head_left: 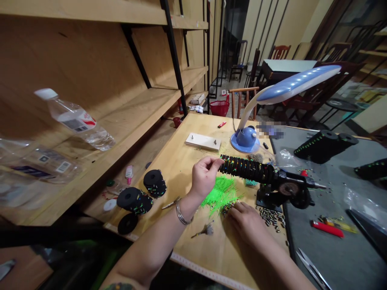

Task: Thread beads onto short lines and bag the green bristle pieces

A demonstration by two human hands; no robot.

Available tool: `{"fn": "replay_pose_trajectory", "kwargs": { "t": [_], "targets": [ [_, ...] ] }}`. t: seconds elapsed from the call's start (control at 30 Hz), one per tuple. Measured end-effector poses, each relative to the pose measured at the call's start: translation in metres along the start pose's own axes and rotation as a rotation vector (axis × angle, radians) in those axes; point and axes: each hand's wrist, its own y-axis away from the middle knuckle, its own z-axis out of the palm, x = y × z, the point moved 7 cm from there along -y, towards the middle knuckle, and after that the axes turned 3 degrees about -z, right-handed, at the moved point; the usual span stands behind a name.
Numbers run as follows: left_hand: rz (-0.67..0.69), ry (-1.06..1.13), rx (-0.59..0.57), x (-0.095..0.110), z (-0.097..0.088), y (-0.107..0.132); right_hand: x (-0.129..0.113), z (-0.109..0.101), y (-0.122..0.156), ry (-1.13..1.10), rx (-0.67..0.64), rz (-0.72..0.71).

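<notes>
My left hand (204,178) pinches with thumb and forefinger at the left end of a row of black foam rings (246,167) stacked along a spindle. Small yellow, green and orange bits stick out between the rings. A black clamp-like machine (287,187) carries the spindle's right end. Lower down, my right hand (246,221) reaches with bent fingers into a pile of small dark pieces (226,208); its fingertips are partly hidden. Bright green thin sticks (221,192) lie heaped between my hands. More small dark metallic-looking pieces (272,219) lie scattered right of my right hand.
A blue desk lamp (245,139) stands behind the machine, near a white block with two pins (203,141). Black foam rolls (155,183) stand at left. Scissors (313,268) and a red-handled tool (326,228) lie on the grey mat. A bottle (77,121) leans on the shelf.
</notes>
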Motion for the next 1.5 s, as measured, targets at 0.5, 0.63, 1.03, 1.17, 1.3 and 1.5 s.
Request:
{"fn": "replay_pose_trajectory", "kwargs": {
  "t": [0.5, 0.63, 1.03, 1.17, 1.3, 1.5],
  "targets": [
    [0.004, 0.003, -0.006, -0.001, 0.0, 0.0, 0.003, 0.002, 0.002, 0.069, -0.026, 0.019],
    [0.004, -0.002, -0.006, -0.001, 0.0, 0.0, 0.003, 0.003, -0.001, 0.087, -0.021, 0.026],
    [-0.007, 0.007, 0.003, -0.004, 0.0, 0.0, 0.003, 0.003, -0.006, 0.129, -0.008, -0.033],
    [-0.003, 0.015, 0.012, -0.004, 0.0, 0.0, 0.0, 0.0, -0.012, 0.077, -0.045, -0.05],
    [-0.014, 0.017, 0.006, -0.004, 0.001, 0.001, 0.001, 0.002, -0.017, 0.075, -0.1, -0.034],
    [-0.035, 0.038, 0.031, -0.009, 0.001, 0.001, 0.0, 0.008, -0.021, 0.138, -0.162, -0.016]
  ]
}}
